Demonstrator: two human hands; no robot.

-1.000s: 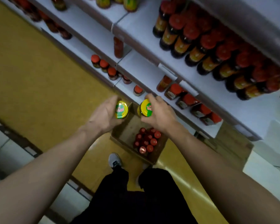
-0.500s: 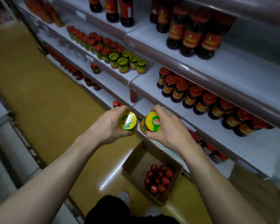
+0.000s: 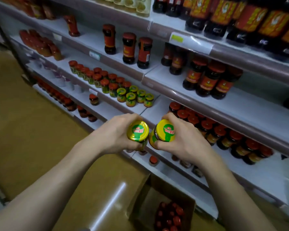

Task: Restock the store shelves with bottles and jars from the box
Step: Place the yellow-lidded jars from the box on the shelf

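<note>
Left hand (image 3: 114,133) grips one yellow-lidded jar (image 3: 138,133); right hand (image 3: 182,140) grips a second yellow-lidded jar (image 3: 165,130). Both are held lids-up in front of the shelf (image 3: 158,105), probably bound for the matching yellow-lidded group (image 3: 134,96) there. The cardboard box (image 3: 162,207) on the floor holds red-lidded jars (image 3: 169,215). Jar bodies hidden by fingers; label print blurred; box partly cut off.

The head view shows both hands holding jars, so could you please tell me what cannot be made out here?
- Body and contents of the left jar: hidden by its lid and the left hand.
- Right jar: the right hand covers most of its label.
- Box: its near side is cut off by the bottom edge.
- Shelf price tags: too blurred to read.
</note>
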